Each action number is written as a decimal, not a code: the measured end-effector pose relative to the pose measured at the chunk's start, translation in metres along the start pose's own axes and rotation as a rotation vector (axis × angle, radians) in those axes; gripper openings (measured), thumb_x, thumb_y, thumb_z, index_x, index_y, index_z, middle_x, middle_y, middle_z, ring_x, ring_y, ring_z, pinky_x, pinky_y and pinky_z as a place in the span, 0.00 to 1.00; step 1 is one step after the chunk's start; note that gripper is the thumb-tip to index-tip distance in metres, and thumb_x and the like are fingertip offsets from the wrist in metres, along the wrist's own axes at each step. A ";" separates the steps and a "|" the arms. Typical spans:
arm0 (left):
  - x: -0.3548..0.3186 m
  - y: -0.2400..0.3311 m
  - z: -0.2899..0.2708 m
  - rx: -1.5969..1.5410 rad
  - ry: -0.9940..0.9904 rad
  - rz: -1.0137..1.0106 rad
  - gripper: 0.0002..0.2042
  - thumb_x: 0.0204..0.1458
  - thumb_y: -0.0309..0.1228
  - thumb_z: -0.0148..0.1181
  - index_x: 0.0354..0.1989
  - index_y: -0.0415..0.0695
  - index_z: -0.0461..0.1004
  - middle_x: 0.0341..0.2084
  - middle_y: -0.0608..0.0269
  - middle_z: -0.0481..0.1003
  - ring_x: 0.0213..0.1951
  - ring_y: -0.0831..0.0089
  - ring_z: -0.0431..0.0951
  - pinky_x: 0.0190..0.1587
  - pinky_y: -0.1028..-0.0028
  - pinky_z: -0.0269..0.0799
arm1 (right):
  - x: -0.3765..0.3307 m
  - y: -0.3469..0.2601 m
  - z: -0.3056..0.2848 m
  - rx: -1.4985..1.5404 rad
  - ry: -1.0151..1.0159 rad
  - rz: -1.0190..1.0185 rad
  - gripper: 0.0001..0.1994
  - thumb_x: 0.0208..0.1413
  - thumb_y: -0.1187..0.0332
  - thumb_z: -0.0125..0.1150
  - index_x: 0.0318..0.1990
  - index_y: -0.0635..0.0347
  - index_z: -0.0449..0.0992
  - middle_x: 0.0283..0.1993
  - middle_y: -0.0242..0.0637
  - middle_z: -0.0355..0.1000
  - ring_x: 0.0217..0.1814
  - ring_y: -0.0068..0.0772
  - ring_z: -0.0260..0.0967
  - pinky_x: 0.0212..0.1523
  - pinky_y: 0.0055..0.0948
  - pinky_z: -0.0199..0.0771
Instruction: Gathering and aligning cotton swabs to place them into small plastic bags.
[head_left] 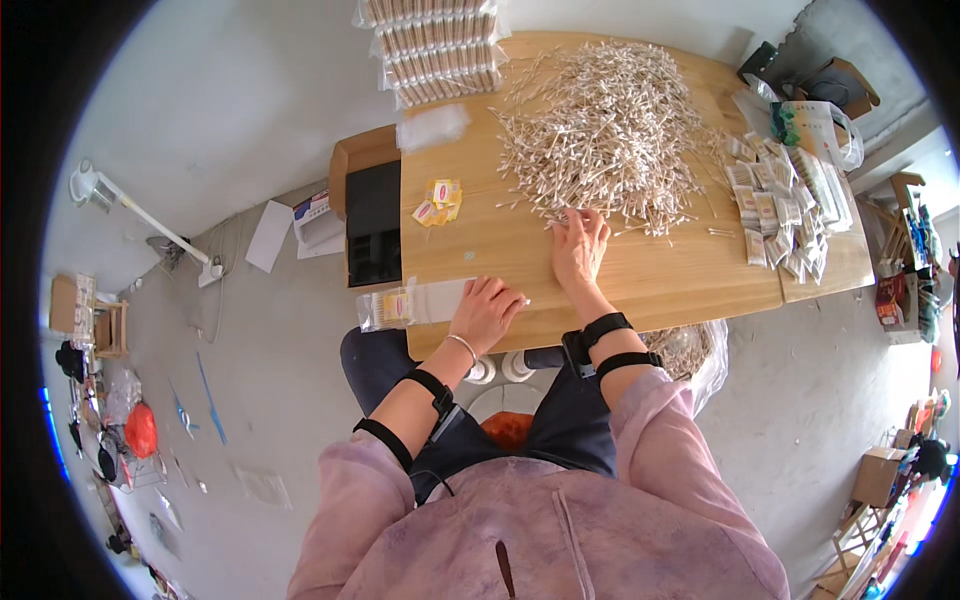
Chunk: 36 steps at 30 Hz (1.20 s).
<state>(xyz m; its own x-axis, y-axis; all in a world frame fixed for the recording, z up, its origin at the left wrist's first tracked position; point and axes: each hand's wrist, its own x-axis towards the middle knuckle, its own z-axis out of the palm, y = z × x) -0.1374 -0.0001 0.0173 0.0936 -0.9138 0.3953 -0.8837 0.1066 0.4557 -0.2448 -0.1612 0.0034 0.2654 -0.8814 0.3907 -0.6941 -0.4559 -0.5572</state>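
**Cotton swab packing, both hands busy, looks like the counting-out bit**

So the big heap of cotton swabs (610,135) sits at the far middle of the wooden table (690,275). Right hand (581,248) is at its near edge, fingers bent down among the loose ends. Can't tell if it's pinching any. Left hand (487,314) is curled near the table's front edge, a white tip poking out by the fingertips, maybe a swab; the palm's hidden, so no idea how many. Just left of it there's a white strip (445,300) and a clear pouch (386,309) with swabs and a yellow label.

My guess is they're picking swabs to make up a bundle. Next move probably calls for a light pinch and lining up the ends.
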 end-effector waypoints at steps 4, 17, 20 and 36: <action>-0.002 -0.003 0.002 0.012 -0.025 -0.003 0.04 0.50 0.33 0.61 0.30 0.48 0.76 0.29 0.67 0.70 0.38 0.65 0.70 0.44 0.65 0.64 | -0.013 -0.007 0.009 0.068 -0.030 -0.090 0.12 0.50 0.71 0.59 0.44 0.52 0.74 0.46 0.40 0.63 0.50 0.48 0.59 0.50 0.44 0.63; 0.002 0.003 -0.002 0.118 0.057 -0.105 0.14 0.49 0.32 0.59 0.44 0.46 0.73 0.45 0.58 0.68 0.49 0.57 0.68 0.52 0.63 0.63 | -0.038 -0.019 -0.025 0.542 -0.436 -0.144 0.15 0.46 0.78 0.61 0.44 0.58 0.78 0.41 0.40 0.71 0.47 0.46 0.65 0.47 0.37 0.69; 0.013 0.010 -0.004 0.104 0.110 -0.100 0.15 0.49 0.30 0.60 0.46 0.43 0.72 0.50 0.53 0.67 0.50 0.54 0.68 0.53 0.60 0.64 | -0.019 -0.009 -0.033 0.145 -0.137 -0.304 0.18 0.45 0.77 0.60 0.48 0.54 0.76 0.50 0.39 0.68 0.54 0.49 0.61 0.54 0.42 0.64; 0.003 -0.008 0.002 -0.052 0.034 -0.025 0.09 0.49 0.21 0.56 0.39 0.42 0.76 0.39 0.59 0.74 0.46 0.60 0.72 0.50 0.64 0.69 | 0.007 0.020 -0.008 0.024 0.013 -0.110 0.05 0.50 0.70 0.61 0.35 0.51 0.80 0.41 0.29 0.72 0.48 0.40 0.63 0.48 0.38 0.62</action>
<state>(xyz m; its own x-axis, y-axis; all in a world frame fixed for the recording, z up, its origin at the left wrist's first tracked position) -0.1309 -0.0046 0.0130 0.1319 -0.9027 0.4095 -0.8558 0.1047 0.5065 -0.2618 -0.1756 0.0008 0.3300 -0.8244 0.4598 -0.6449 -0.5526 -0.5279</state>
